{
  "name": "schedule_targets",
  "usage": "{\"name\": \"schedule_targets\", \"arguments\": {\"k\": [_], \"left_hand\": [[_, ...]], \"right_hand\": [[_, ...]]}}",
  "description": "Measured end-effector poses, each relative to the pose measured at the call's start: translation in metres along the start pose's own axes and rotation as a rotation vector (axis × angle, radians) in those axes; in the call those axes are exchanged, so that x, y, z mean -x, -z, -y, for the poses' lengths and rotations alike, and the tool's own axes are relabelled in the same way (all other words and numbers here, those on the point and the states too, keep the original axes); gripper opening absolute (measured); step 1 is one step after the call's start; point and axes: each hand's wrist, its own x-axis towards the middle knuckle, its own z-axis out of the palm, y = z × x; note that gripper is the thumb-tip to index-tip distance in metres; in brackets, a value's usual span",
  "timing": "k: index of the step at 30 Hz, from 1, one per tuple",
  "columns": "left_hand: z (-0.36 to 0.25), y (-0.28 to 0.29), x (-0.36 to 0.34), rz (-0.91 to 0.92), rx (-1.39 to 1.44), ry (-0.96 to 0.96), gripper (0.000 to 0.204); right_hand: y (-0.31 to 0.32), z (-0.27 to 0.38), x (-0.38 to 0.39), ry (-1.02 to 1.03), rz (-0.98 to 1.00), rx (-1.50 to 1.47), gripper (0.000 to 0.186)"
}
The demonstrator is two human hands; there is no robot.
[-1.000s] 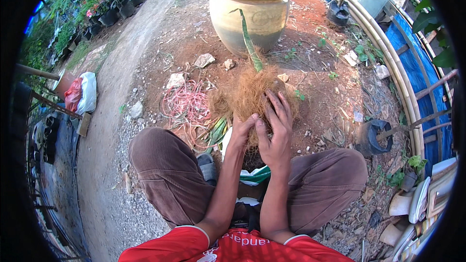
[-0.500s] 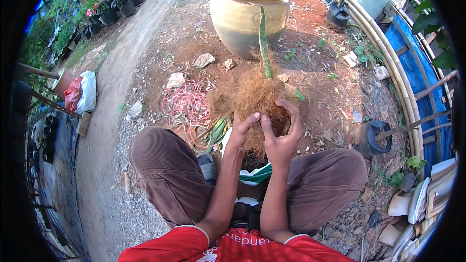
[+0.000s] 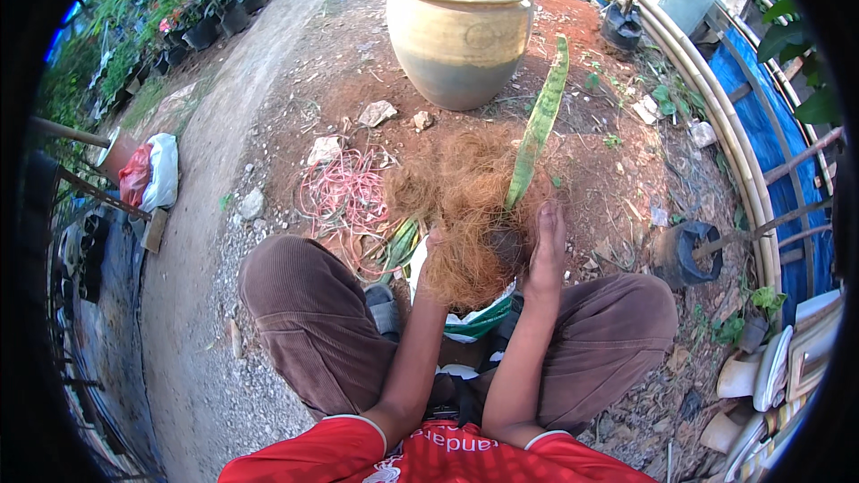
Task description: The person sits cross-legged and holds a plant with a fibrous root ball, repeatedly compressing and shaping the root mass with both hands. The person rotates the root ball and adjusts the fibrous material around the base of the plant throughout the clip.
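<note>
Between my hands is a bundle of shaggy brown coconut fibre (image 3: 470,206) around a dark root ball (image 3: 508,249). One upright, mottled green snake plant leaf (image 3: 540,121) rises from its right side, leaning right. My left hand (image 3: 437,250) holds the bundle's left side, its fingers mostly covered by fibre. On the opposite side, my right hand (image 3: 547,241) presses along the root ball, fingers pointing up and away. Directly below the bundle, a white and green sack (image 3: 479,325) lies between my legs.
Beyond the bundle stands a large yellow-grey clay pot (image 3: 461,40). Tangled pink string (image 3: 344,188) and cut green leaves (image 3: 400,246) lie at left, near stones (image 3: 378,113). Bamboo poles (image 3: 716,98) and a black pot (image 3: 687,255) edge the right side.
The bundle has turned and tilted, so the leaf now leans right and the dark root ball shows. My hands have moved apart, from fingertips together at the front to opposite sides of it.
</note>
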Motion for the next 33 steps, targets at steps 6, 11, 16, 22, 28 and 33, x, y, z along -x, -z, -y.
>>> {"name": "schedule_targets", "arguments": {"k": [6,11,16,22,28,33], "left_hand": [[0.000,0.000,0.005,-0.026,-0.012,-0.028,0.070],[0.002,0.000,0.003,-0.042,-0.023,-0.032,0.069],[0.003,0.000,0.003,-0.051,-0.028,-0.034,0.068],[0.006,0.003,0.002,-0.064,-0.020,-0.037,0.067],[0.006,0.002,-0.004,-0.080,-0.038,-0.065,0.066],[0.008,0.002,-0.010,-0.089,-0.059,-0.083,0.066]], "right_hand": [[-0.002,-0.006,0.010,-0.067,-0.031,-0.151,0.072],[0.012,-0.016,0.008,-0.172,0.083,0.023,0.061],[0.024,-0.040,0.002,-0.189,0.116,0.147,0.054],[0.025,-0.032,0.005,-0.107,0.255,0.061,0.052],[0.002,-0.018,0.010,0.052,0.012,-0.118,0.052],[-0.012,-0.012,0.005,0.165,-0.204,-0.129,0.041]]}}
